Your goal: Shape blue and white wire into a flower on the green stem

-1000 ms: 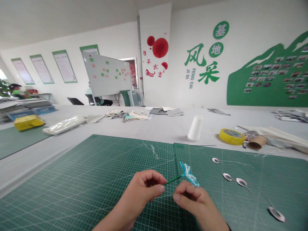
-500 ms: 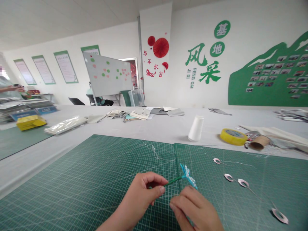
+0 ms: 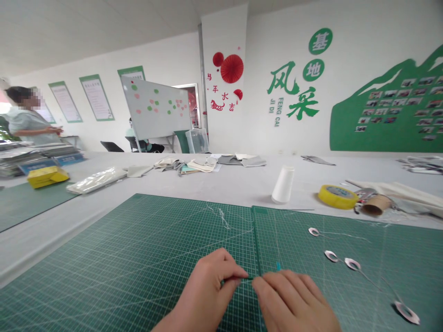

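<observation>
Between my hands runs a thin green stem (image 3: 250,278) of a small craft flower. My left hand (image 3: 216,288) pinches the stem between thumb and fingers. Closed around its other end is my right hand (image 3: 294,299), which covers most of the blue beaded flower head (image 3: 278,266); only a blue tip shows above the fingers. Both hands are just above the green cutting mats (image 3: 166,244), near the seam where the two mats meet.
On the right mat lie several oval rings with wires (image 3: 352,263). Beyond stand a white thread cone (image 3: 283,185), yellow tape (image 3: 337,197) and a cardboard tube (image 3: 376,205). Fabric scraps (image 3: 200,163) lie farther back. A person (image 3: 31,120) stands at far left.
My right hand has moved up and closed over the flower head, which was visible before. The stem now lies nearly level. A person has come into view at far left.
</observation>
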